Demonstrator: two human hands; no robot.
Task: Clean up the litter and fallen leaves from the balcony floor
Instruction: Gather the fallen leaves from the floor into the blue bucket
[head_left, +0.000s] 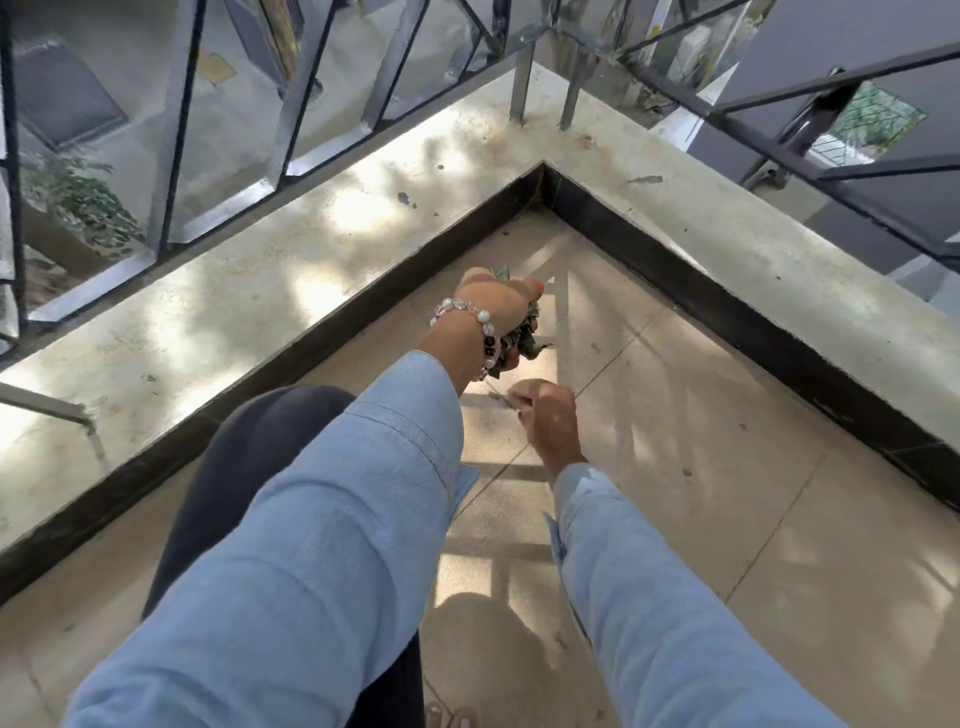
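My left hand (493, 306), with a bead bracelet on the wrist, grips a bunch of dry green-grey leaves (524, 340) above the tiled balcony floor (701, 467) near the corner. Just below it my right hand (548, 415) has its fingers curled and pinches a small leaf bit (503, 399) at the floor. A few tiny scraps lie on the tiles, one (596, 349) to the right of the leaf bunch and another (687, 473) farther right.
A concrete ledge (260, 291) with a black skirting runs along both sides and meets at a corner (543, 171). A metal railing (291, 104) stands on the ledge. My dark-trousered knee (249, 457) is at the left.
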